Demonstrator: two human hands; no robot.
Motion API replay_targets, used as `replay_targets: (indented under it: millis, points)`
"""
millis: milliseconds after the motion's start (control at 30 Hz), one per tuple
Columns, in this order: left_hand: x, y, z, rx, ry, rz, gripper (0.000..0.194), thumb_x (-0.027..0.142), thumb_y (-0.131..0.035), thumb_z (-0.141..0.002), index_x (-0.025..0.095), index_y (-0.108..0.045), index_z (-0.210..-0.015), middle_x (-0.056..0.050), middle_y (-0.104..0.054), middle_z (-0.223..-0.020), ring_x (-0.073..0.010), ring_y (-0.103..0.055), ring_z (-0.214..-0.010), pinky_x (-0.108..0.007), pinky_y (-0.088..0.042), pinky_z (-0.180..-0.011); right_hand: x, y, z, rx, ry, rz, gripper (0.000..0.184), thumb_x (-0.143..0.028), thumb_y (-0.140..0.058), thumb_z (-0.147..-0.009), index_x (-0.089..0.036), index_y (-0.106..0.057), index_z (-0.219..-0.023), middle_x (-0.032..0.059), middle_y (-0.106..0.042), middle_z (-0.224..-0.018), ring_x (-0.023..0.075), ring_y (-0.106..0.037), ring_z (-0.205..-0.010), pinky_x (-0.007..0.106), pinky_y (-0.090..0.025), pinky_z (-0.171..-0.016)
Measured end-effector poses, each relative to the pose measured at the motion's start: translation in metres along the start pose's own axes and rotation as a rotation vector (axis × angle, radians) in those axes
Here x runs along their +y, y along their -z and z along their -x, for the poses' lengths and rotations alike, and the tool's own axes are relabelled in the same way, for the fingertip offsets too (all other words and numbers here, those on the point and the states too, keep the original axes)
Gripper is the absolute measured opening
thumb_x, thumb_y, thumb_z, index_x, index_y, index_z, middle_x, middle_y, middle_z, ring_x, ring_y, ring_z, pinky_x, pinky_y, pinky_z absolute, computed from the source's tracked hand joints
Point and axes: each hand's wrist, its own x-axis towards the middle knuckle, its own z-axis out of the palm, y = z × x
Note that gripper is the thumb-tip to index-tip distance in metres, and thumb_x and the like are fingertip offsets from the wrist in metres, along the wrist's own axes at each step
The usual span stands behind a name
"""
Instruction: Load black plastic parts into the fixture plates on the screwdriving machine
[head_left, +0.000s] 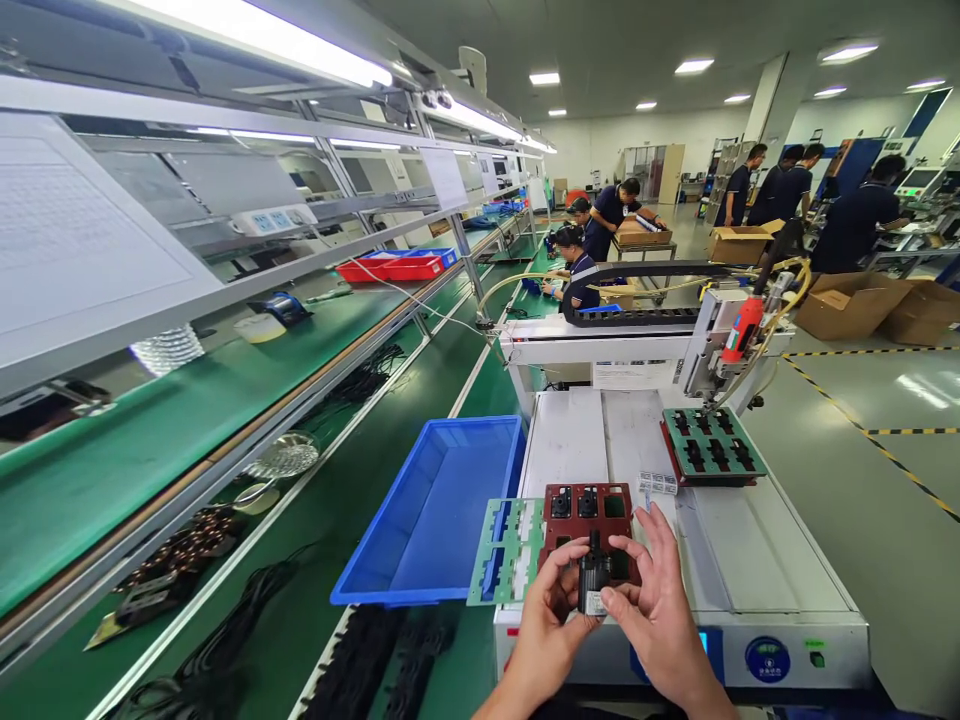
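Pointing away from the wrists, the nozzle end of the black part (594, 577) is directed toward the red fixture (574, 526), just beyond the grip. The part is clamped by the left hand (553, 617); the right hand (658, 590), equally near, is spread, its thumb laid beside the label (595, 603).

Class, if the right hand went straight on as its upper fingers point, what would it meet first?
The right hand would probably meet the small white printed sheet ahead of it, though depth is unclear and it might pass above.
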Motion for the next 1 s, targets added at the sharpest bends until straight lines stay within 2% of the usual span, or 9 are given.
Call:
replay_targets:
  millis: [167, 333, 467, 567, 700, 767, 833, 900, 1000]
  points:
    - [0.003, 0.000, 0.000, 0.007, -0.004, -0.005, 0.054, 0.027, -0.091, -0.078, 0.029, -0.067, -0.126, -0.014, -0.056, -0.155, -0.0368, -0.066, -0.130, -0.045, -0.058, -0.106, -0.001, 0.000, 0.001, 0.020, -0.018, 0.044, 0.095, -0.028, -0.072, -0.093, -0.040, -0.013, -0.167, 0.0166, -0.028, -0.169, 0.0361, -0.048, -0.144, 0.036, -0.069, -0.079]
    - [0.004, 0.000, 0.001, 0.001, -0.023, -0.019, 0.052, 0.023, -0.089, -0.080, 0.030, -0.067, -0.127, -0.013, -0.056, -0.154, -0.0356, -0.067, -0.130, -0.042, -0.058, -0.106, 0.000, -0.002, 0.002, 0.025, -0.005, 0.041, 0.094, -0.029, -0.071, -0.094, -0.040, -0.013, -0.167, 0.0163, -0.030, -0.168, 0.0362, -0.046, -0.146, 0.035, -0.069, -0.078]
    - [0.006, 0.000, 0.002, -0.002, -0.032, -0.021, 0.052, 0.022, -0.089, -0.080, 0.030, -0.067, -0.127, -0.013, -0.055, -0.155, -0.0355, -0.067, -0.130, -0.042, -0.058, -0.106, -0.003, -0.005, 0.003, 0.026, 0.028, 0.097, 0.091, -0.030, -0.069, -0.095, -0.038, -0.014, -0.167, 0.0174, -0.035, -0.164, 0.0366, -0.049, -0.144, 0.038, -0.071, -0.077]
    - [0.009, 0.000, 0.001, 0.001, -0.030, -0.003, 0.052, 0.022, -0.090, -0.080, 0.030, -0.068, -0.126, -0.013, -0.056, -0.153, -0.0353, -0.067, -0.130, -0.041, -0.057, -0.106, -0.004, -0.010, 0.008, 0.050, 0.142, 0.201, 0.087, -0.029, -0.068, -0.097, -0.039, -0.018, -0.167, 0.0171, -0.036, -0.163, 0.0367, -0.058, -0.135, 0.044, -0.073, -0.077]
    - [0.011, 0.001, 0.003, 0.007, -0.041, 0.065, 0.056, 0.020, -0.092, -0.076, 0.030, -0.068, -0.126, -0.010, -0.062, -0.144, -0.0344, -0.068, -0.128, -0.038, -0.059, -0.101, 0.004, -0.013, 0.016, 0.073, 0.430, 0.423, 0.077, -0.020, -0.068, -0.098, -0.052, -0.034, -0.159, 0.0055, -0.024, -0.171, 0.0377, -0.064, -0.129, 0.048, -0.075, -0.071]
    - [0.010, 0.001, 0.004, -0.013, -0.042, 0.097, 0.060, 0.020, -0.093, -0.075, 0.031, -0.066, -0.129, -0.010, -0.068, -0.136, -0.0329, -0.070, -0.122, -0.035, -0.060, -0.094, 0.009, -0.012, 0.016, 0.135, 0.521, 0.494, 0.080, -0.020, -0.072, -0.095, -0.053, -0.036, -0.158, 0.0048, -0.028, -0.169, 0.0394, -0.063, -0.129, 0.055, -0.074, -0.078]
    - [0.007, 0.003, 0.007, -0.012, -0.061, 0.078, 0.061, 0.020, -0.092, -0.076, 0.031, -0.066, -0.129, -0.010, -0.068, -0.136, -0.0324, -0.070, -0.121, -0.035, -0.060, -0.094, 0.013, -0.012, 0.013, 0.183, 0.459, 0.463, 0.088, -0.026, -0.077, -0.092, -0.046, -0.029, -0.163, 0.0103, -0.032, -0.166, 0.0424, -0.057, -0.135, 0.065, -0.068, -0.093]
    - [0.002, 0.006, 0.010, 0.013, -0.117, -0.023, 0.050, 0.021, -0.088, -0.081, 0.031, -0.069, -0.126, -0.012, -0.062, -0.145, -0.0334, -0.066, -0.129, -0.038, -0.059, -0.099, 0.015, -0.015, 0.009, 0.167, 0.328, 0.409, 0.098, -0.030, -0.078, -0.087, -0.036, -0.021, -0.167, 0.0158, -0.036, -0.162, 0.0450, -0.048, -0.143, 0.071, -0.057, -0.107]
    - [-0.008, 0.016, 0.010, 0.035, -0.195, -0.237, 0.032, 0.023, -0.077, -0.090, 0.029, -0.073, -0.121, -0.014, -0.058, -0.150, -0.0354, -0.058, -0.138, -0.041, -0.058, -0.102, 0.023, -0.024, 0.000, 0.106, 0.248, 0.425, 0.107, -0.029, -0.078, -0.081, -0.032, -0.015, -0.167, 0.0164, -0.037, -0.160, 0.0448, -0.041, -0.147, 0.072, -0.048, -0.116]
